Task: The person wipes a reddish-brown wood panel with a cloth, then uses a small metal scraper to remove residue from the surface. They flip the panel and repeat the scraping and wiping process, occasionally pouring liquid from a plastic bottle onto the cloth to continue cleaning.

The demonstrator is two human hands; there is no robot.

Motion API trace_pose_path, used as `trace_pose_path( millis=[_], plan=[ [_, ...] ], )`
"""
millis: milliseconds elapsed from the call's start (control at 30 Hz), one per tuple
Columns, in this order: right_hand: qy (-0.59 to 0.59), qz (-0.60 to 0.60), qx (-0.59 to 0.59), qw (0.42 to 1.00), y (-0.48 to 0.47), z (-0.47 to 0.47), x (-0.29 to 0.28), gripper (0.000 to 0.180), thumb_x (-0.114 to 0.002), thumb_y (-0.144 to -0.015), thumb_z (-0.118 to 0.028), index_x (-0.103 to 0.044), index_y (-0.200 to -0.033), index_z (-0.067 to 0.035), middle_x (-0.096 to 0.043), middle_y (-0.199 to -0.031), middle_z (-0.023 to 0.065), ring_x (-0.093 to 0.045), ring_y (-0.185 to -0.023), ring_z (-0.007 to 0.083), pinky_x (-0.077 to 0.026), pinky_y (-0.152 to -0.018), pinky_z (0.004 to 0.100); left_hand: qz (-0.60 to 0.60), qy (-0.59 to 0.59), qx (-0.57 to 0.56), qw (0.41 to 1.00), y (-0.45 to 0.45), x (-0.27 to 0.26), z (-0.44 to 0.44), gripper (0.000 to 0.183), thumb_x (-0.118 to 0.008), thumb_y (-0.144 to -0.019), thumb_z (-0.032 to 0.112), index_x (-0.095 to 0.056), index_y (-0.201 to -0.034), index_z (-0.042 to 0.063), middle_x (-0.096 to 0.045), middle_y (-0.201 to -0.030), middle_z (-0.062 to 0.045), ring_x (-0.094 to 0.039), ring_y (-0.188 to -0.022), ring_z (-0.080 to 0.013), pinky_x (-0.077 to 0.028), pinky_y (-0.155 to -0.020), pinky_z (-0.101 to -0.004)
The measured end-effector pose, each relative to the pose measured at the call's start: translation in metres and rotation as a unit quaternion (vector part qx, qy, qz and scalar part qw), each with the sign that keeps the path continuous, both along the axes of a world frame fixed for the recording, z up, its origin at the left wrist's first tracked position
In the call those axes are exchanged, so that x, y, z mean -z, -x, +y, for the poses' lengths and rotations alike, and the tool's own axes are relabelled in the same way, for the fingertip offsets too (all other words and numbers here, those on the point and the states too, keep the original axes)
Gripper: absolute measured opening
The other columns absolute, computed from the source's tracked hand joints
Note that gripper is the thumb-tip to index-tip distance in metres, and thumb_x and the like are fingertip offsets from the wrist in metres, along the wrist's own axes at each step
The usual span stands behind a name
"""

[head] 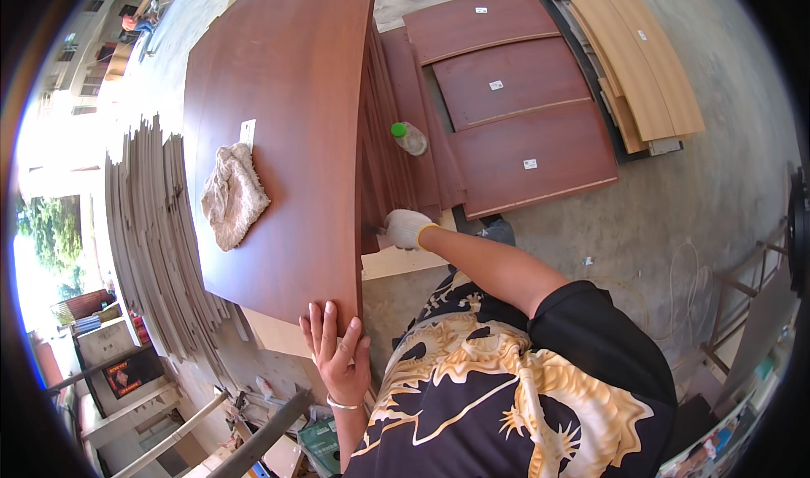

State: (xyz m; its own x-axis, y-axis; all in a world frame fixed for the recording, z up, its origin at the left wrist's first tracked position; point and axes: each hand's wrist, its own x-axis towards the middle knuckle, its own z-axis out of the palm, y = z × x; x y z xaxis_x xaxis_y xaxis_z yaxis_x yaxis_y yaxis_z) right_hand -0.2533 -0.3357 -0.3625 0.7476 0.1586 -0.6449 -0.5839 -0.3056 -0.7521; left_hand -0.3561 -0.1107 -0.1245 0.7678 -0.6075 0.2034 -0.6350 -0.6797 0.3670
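Note:
A large reddish-brown wood panel lies before me, its long edge towards my body. My left hand, bare and with a bangle at the wrist, rests with spread fingers on the panel's near left corner. In a white knit work glove, my right hand is closed around a dark, thin tool at the panel's long edge; the tool's kind cannot be told. A crumpled beige cloth lies on the panel beside a white label. Right of the panel, a clear bottle with a green cap lies on stacked brown boards.
Three brown panels with labels lie to the right, next to light wood boards. Long thin strips are piled on the left. A hose is on the concrete floor. A distant person is at upper left.

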Motion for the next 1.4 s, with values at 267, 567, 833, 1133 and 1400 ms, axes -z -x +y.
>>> trace_pose_path(
  millis=[267,567,833,1133,1400],
  plan=[
    [-0.149,0.088,0.187,0.967,0.017,0.053,-0.015,0.045,-0.050,-0.112,-0.038,-0.071,-0.100,0.000,-0.072,-0.075,0.0154,-0.072,-0.060,0.0267,-0.056,-0.055,0.0425,-0.007,0.018,0.001,1.000,0.002,0.004,0.000,0.034,-0.077,-0.089,0.011,-0.080,-0.123,0.010,-0.061,-0.153,-0.022,-0.046,-0.151,-0.0456,-0.022,-0.129,-0.0591],
    [0.020,0.048,0.072,0.996,0.016,0.049,-0.017,0.044,-0.059,-0.100,-0.041,-0.079,-0.101,-0.001,-0.078,-0.094,0.0213,-0.078,-0.089,0.0361,-0.059,-0.081,0.0482,-0.017,0.014,0.020,1.000,-0.001,0.006,-0.004,0.041,-0.076,-0.087,0.004,-0.078,-0.127,0.009,-0.059,-0.155,-0.023,-0.044,-0.153,-0.0454,-0.022,-0.129,-0.0587],
    [0.285,-0.121,0.324,0.894,-0.034,-0.085,-0.010,0.032,-0.066,-0.095,-0.021,-0.069,-0.123,-0.007,-0.076,-0.113,0.0231,-0.073,-0.106,0.0420,-0.057,-0.095,0.0486,0.038,0.040,-0.030,0.998,0.001,-0.014,-0.015,0.037,-0.076,-0.083,0.006,-0.081,-0.120,0.012,-0.065,-0.149,-0.017,-0.051,-0.148,-0.0417,-0.025,-0.128,-0.0596],
    [0.081,-0.734,0.012,0.675,-0.093,-0.071,-0.310,0.037,-0.071,-0.093,-0.017,-0.069,-0.127,-0.004,-0.074,-0.118,0.0116,-0.071,-0.107,0.0305,-0.054,-0.098,0.0501,0.210,0.211,-0.001,0.955,0.003,-0.046,-0.077,0.034,-0.071,-0.090,0.000,-0.074,-0.124,0.001,-0.076,-0.127,-0.015,-0.070,-0.125,-0.0337,-0.053,-0.109,-0.0497],
    [0.182,-0.606,-0.334,0.699,-0.193,-0.021,-0.298,0.035,-0.056,-0.099,-0.022,-0.075,-0.125,-0.009,-0.075,-0.118,0.0170,-0.071,-0.107,0.0288,-0.054,-0.092,0.0440,0.266,0.099,0.036,0.958,-0.056,0.077,-0.196,0.033,-0.070,-0.097,0.015,-0.073,-0.129,0.006,-0.075,-0.120,-0.016,-0.070,-0.111,-0.0376,-0.056,-0.097,-0.0481]
  ],
)
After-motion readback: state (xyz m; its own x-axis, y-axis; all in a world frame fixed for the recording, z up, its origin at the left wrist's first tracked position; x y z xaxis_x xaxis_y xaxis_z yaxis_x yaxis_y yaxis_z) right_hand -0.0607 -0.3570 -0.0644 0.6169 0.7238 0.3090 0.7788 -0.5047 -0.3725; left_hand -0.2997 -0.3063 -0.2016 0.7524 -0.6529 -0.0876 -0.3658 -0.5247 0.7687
